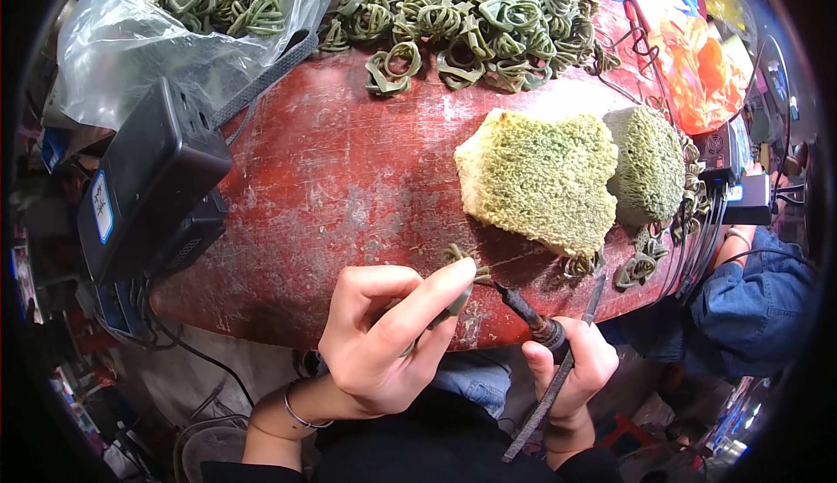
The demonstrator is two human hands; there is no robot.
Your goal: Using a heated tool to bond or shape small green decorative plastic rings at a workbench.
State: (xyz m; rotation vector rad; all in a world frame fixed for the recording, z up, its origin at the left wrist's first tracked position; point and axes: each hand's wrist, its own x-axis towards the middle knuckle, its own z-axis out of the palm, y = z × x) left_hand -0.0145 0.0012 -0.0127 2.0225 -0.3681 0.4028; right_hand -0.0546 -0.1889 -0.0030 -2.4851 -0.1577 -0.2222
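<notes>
My left hand (384,335) is closed around a small green wax ring piece (459,302), pinched at the fingertips above the table's near edge; the fingers hide most of it. My right hand (582,365) grips a wax pen (521,310) that looks like a soldering iron, its dark tip angled toward the green piece. Lying across the same hand is a long grey file-like strip (545,403). Beyond the hands sits a yellow-green rough-textured foam-like block (540,178), with a second, darker rounded block (649,165) to its right.
A scratched red table (323,195) spreads before me. Many green rings (471,21) are heaped at the back, more in a clear plastic bag (113,64). Black boxes (157,178) stand left. An orange bag (697,73), cables and another person's blue sleeve (754,309) are on the right.
</notes>
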